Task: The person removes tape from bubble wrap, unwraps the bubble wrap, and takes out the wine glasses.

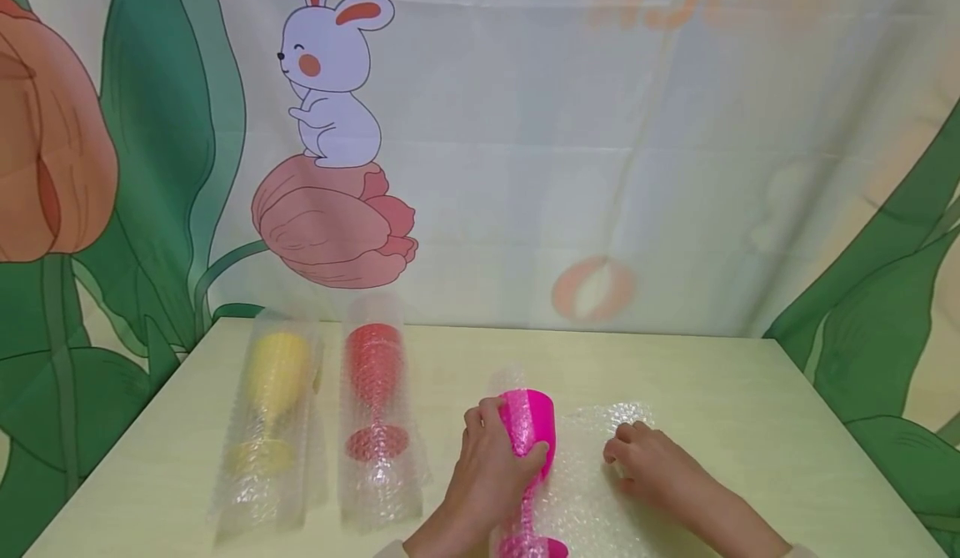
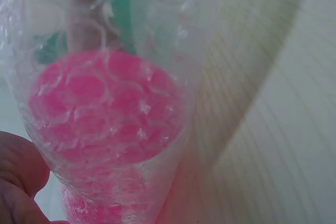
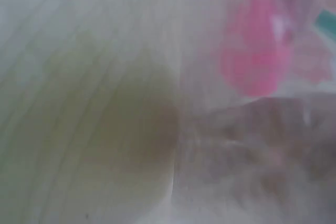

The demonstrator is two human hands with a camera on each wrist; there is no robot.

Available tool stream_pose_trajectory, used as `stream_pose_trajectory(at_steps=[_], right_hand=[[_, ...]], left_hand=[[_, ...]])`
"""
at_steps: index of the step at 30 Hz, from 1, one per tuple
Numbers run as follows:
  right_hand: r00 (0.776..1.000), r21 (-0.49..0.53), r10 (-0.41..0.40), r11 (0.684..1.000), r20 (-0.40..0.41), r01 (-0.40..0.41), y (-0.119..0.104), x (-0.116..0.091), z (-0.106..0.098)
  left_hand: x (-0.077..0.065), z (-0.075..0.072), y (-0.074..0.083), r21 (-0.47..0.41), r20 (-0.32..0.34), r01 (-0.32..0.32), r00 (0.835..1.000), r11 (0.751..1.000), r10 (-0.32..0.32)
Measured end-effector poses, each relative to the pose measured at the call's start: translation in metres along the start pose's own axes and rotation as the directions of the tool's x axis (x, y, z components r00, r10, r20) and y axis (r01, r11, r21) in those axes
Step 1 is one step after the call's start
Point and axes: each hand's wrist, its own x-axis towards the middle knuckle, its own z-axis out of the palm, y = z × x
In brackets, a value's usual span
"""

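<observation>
A bright pink goblet (image 1: 542,412) lies on a sheet of bubble wrap (image 1: 588,491), with part of the wrap folded over its left side. My left hand (image 1: 491,466) grips the goblet's cup through the wrap, thumb across its front. Seen close in the left wrist view, the goblet's round pink base (image 2: 105,108) shows through the bubbles. At the sheet's right edge, the curled fingers of my right hand (image 1: 660,466) pinch the wrap. The right wrist view is blurred, showing the wrap's edge and a pink patch of the goblet (image 3: 254,51).
Two more goblets lie rolled in bubble wrap to the left, one yellow (image 1: 279,374) and one red (image 1: 373,366). All rest on a pale wood-grain table (image 1: 735,391). A printed cloth (image 1: 480,124) with a rabbit and tulips hangs behind its far edge.
</observation>
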Motion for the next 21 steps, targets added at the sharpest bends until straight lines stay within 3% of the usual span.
stream_pose_trajectory(at_steps=[3,11,21], right_hand=[[0.999,0.022,-0.044,0.999,0.009,0.044,-0.0038,0.0002,0.0016],[0.999,0.065,-0.046,0.997,0.019,0.045,-0.004,0.0004,0.0024],[1.0,0.211,0.016,0.977,0.013,-0.019,-0.007,0.0011,0.004]], left_hand=[[0.0006,0.0003,0.0,-0.004,0.003,0.012,1.0,1.0,-0.012],[0.0009,-0.0002,-0.0001,-0.016,0.001,0.042,0.999,0.999,-0.042],[0.0005,-0.0006,-0.0004,-0.038,-0.005,0.054,0.999,0.998,-0.054]])
